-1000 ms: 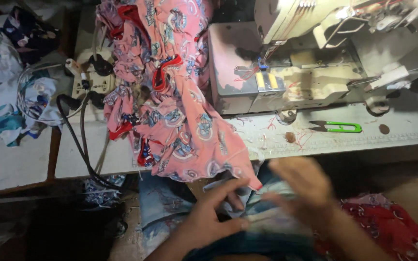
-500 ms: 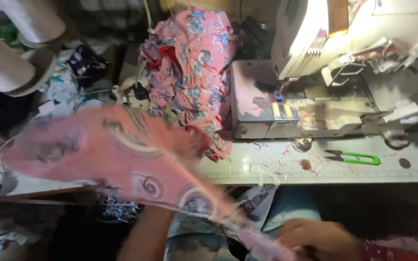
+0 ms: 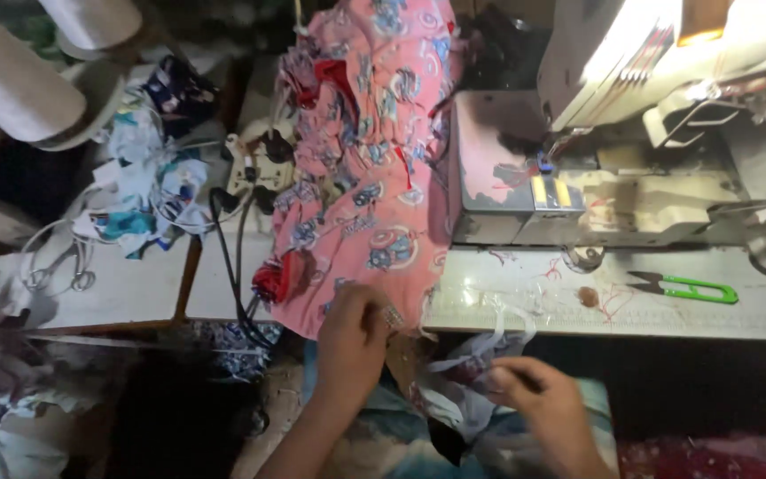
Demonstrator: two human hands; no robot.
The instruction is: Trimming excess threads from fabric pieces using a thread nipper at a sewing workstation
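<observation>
Two hands work low in my view, just under the counter's [image 3: 631,319] front edge. My left hand [image 3: 352,341] is pinched shut on the bottom hem of the pink printed cloth [image 3: 370,177], which hangs over that edge — the cloth runs lengthwise away from me, up across the counter toward the back, so the hem comes straight down to the fingers. My right hand [image 3: 547,408] sits further right and nearer to me, closed around a pale scrap of fabric [image 3: 467,390] that bunches between the two hands; whether that scrap joins the pink piece I cannot tell, the spot is dark and blurred. The left hand is plainly the nearer one to the pink cloth, touching it, while the right is apart from it.

Just right of the cloth stands the sewing machine [image 3: 613,177], its base touching the cloth's side. Green thread snips [image 3: 684,287] lie on the counter, well clear of both hands. On the other side a power strip [image 3: 254,164] with black cables [image 3: 228,257] sits beside the cloth — one cable drops over the edge close to my left wrist. Further left lies a heap of white and blue rags [image 3: 148,191].
</observation>
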